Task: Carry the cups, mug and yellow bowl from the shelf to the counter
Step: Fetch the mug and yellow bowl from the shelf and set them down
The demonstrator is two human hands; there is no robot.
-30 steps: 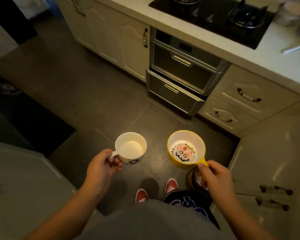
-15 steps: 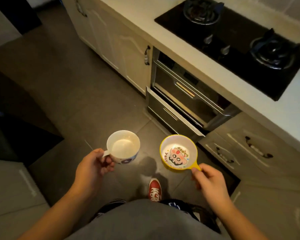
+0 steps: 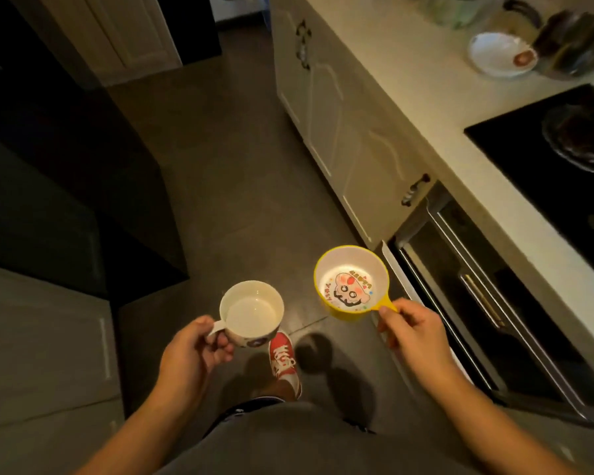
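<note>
Person stands in dim kitchen, both hands out over tiled floor (image 3: pixel 227 159). Left hand (image 3: pixel 192 351) grips white mug (image 3: pixel 251 313) by handle, fingers curled round it, mug upright. Right hand (image 3: pixel 412 332) pinches tab handle of yellow bowl (image 3: pixel 351 282), cartoon face inside, held level just beside oven front (image 3: pixel 487 303), below counter (image 3: pixel 422 108). Red shoe (image 3: pixel 282 358) beneath mug

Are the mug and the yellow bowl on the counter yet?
Not yet. Picked up already: the left hand holds the white ceramic mug by its handle, and the right hand pinches the handle of the yellow plastic cartoon bowl, both over the floor. Left: setting them on the pale counter.
</note>
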